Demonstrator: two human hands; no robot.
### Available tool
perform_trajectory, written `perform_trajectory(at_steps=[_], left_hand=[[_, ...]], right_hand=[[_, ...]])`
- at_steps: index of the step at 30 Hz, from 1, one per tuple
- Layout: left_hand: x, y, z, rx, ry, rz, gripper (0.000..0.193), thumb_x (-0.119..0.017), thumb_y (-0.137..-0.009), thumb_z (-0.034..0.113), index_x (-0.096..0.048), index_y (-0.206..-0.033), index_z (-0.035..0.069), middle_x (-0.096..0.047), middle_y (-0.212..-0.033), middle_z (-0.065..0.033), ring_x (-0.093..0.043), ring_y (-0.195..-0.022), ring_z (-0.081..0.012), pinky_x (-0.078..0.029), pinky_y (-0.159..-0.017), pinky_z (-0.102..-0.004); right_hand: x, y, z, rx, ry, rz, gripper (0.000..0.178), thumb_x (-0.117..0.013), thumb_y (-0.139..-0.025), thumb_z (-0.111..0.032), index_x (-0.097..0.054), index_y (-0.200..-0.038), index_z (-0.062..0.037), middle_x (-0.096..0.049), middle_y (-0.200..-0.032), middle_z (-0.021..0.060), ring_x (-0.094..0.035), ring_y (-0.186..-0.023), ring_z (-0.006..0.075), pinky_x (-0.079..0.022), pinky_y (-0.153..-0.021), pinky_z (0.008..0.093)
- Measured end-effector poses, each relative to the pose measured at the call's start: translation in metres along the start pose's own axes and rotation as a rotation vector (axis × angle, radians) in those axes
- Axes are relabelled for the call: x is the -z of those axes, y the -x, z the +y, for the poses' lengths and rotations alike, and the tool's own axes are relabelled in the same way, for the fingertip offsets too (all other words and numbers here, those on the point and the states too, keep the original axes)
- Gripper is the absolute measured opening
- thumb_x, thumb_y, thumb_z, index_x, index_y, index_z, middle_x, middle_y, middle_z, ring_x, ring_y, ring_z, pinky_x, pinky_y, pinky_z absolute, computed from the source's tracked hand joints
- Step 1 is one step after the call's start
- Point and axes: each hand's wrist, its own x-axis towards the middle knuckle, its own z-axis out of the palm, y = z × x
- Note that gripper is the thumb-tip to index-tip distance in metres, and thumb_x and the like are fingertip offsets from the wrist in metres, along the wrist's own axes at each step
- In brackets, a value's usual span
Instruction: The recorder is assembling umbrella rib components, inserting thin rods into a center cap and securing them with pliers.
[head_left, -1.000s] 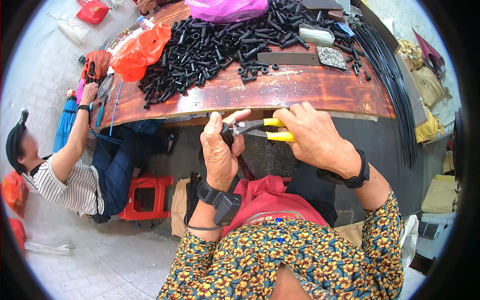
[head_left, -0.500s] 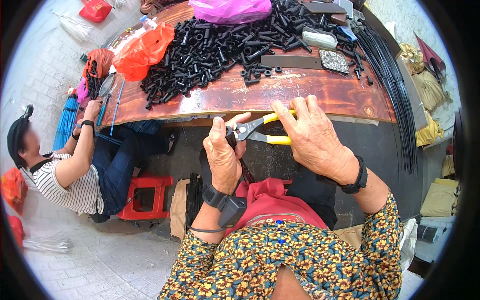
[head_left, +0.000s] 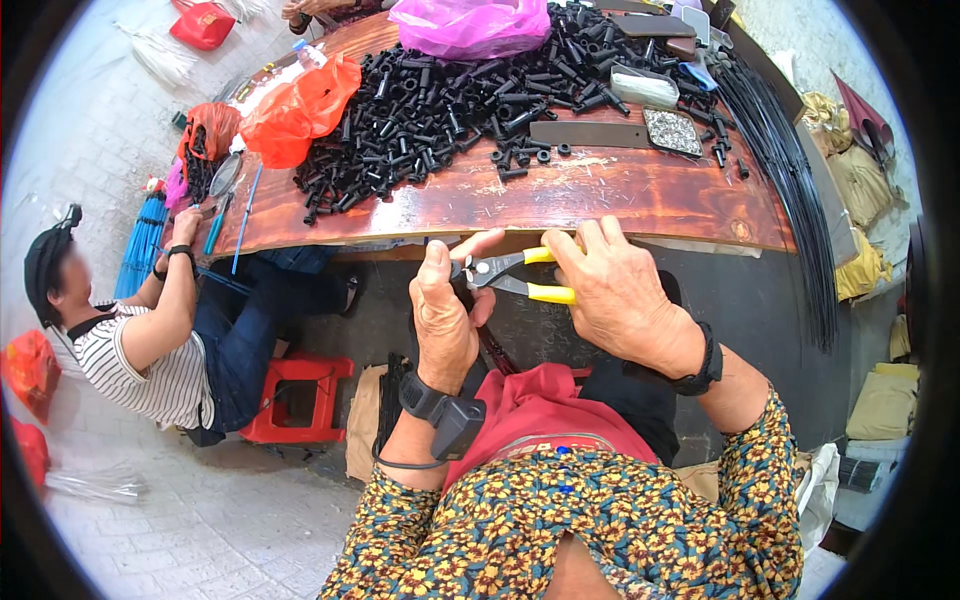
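In front of the table's near edge my right hand [head_left: 625, 300] is closed around the yellow handles of a pair of cutting pliers [head_left: 507, 274]. The pliers' dark metal jaws point left, toward my left hand [head_left: 443, 325]. That hand is closed, thumb up, on a black tubular piece [head_left: 459, 280] which sits right at the jaws. My fingers and palm cover most of this piece, so its full length and what the jaws bite on cannot be made out.
A large heap of black tubular pieces [head_left: 420, 120] covers the wooden table [head_left: 450, 205]. Around it lie a purple bag [head_left: 470, 28], an orange bag [head_left: 300, 112], a flat dark bar [head_left: 590, 134] and long black rods [head_left: 785, 180]. A co-worker [head_left: 150, 350] sits at the left.
The pliers' handles are slightly closer together, and my right hand sits a little lower. The whole view has shifted slightly. At the far edge, another person's hands have come into view.
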Motion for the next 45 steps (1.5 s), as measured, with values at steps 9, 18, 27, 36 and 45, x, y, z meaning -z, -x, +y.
perform_trajectory(at_steps=[9,18,27,36,45], left_hand=[[0.004,0.007,0.004,-0.010,-0.038,0.020,0.076,-0.032,-0.098,0.061,-0.067,-0.108,-0.005,-0.037,-0.046,0.0048,-0.027,-0.041,-0.0056,-0.020,-0.044,-0.0234],[0.000,0.006,0.007,-0.080,-0.030,0.062,0.075,-0.030,-0.099,0.061,-0.068,-0.098,-0.004,-0.038,-0.046,0.0040,-0.027,-0.040,-0.0066,-0.021,-0.042,-0.0239],[0.009,-0.006,0.014,-0.038,0.113,0.070,0.076,-0.032,-0.099,0.060,-0.069,-0.099,-0.005,-0.045,-0.049,0.0020,-0.031,-0.040,-0.0065,-0.023,-0.041,-0.0236],[0.007,-0.003,0.015,0.016,0.019,0.038,0.084,-0.026,-0.096,0.068,-0.068,-0.105,-0.005,-0.034,-0.044,0.0038,-0.024,-0.041,-0.0077,-0.021,-0.044,-0.0244],[0.007,-0.002,0.012,-0.054,-0.118,0.041,0.083,-0.025,-0.097,0.066,-0.068,-0.099,-0.005,-0.036,-0.044,0.0024,-0.027,-0.040,-0.0088,-0.025,-0.043,-0.0253]], right_hand=[[0.016,0.004,0.005,0.038,-0.041,-0.156,0.024,-0.067,-0.075,-0.011,-0.055,-0.094,-0.0035,-0.060,-0.082,0.0138,-0.065,-0.075,0.0302,-0.052,-0.062,0.0413],[0.042,-0.019,-0.007,0.211,0.209,-0.087,0.017,-0.065,-0.076,-0.011,-0.058,-0.085,0.0020,-0.061,-0.074,0.0147,-0.065,-0.070,0.0275,-0.052,-0.059,0.0359],[0.021,-0.026,-0.008,0.157,0.147,-0.035,0.017,-0.065,-0.077,-0.011,-0.058,-0.087,0.0001,-0.061,-0.076,0.0146,-0.065,-0.071,0.0281,-0.053,-0.061,0.0370],[0.026,-0.020,-0.003,0.075,0.115,-0.156,0.021,-0.067,-0.076,-0.009,-0.055,-0.093,-0.0034,-0.060,-0.082,0.0120,-0.065,-0.078,0.0275,-0.051,-0.063,0.0386],[0.039,-0.024,-0.001,0.245,0.074,-0.077,0.012,-0.064,-0.074,-0.011,-0.061,-0.081,-0.0017,-0.063,-0.075,0.0139,-0.066,-0.072,0.0293,-0.052,-0.062,0.0394]])
